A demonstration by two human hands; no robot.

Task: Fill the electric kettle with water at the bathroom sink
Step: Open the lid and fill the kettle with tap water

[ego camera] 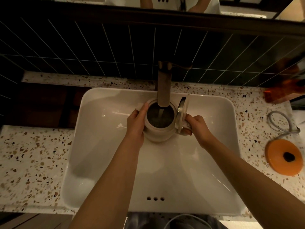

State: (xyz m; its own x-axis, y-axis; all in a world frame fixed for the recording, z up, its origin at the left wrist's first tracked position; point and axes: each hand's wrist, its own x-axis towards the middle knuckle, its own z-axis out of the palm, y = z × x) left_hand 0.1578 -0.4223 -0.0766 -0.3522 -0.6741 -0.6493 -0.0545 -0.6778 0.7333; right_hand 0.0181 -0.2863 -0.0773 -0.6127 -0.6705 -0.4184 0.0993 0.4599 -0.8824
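A white electric kettle (158, 134) is held upright inside the white sink (115, 162), directly under the metal faucet (163, 86). A stream of water runs from the spout into the kettle's dark opening. Its hinged lid (182, 111) stands flipped open on the right side. My left hand (136, 124) wraps the kettle's left wall, thumb on the rim. My right hand (197, 128) grips the handle on the right, which is mostly hidden under my fingers.
An orange round kettle base (283, 157) with a grey cord (280, 123) lies on the speckled counter at right. An amber object (283, 91) stands at the far right by the dark tiled wall. A dark tray (44, 104) sits left of the sink.
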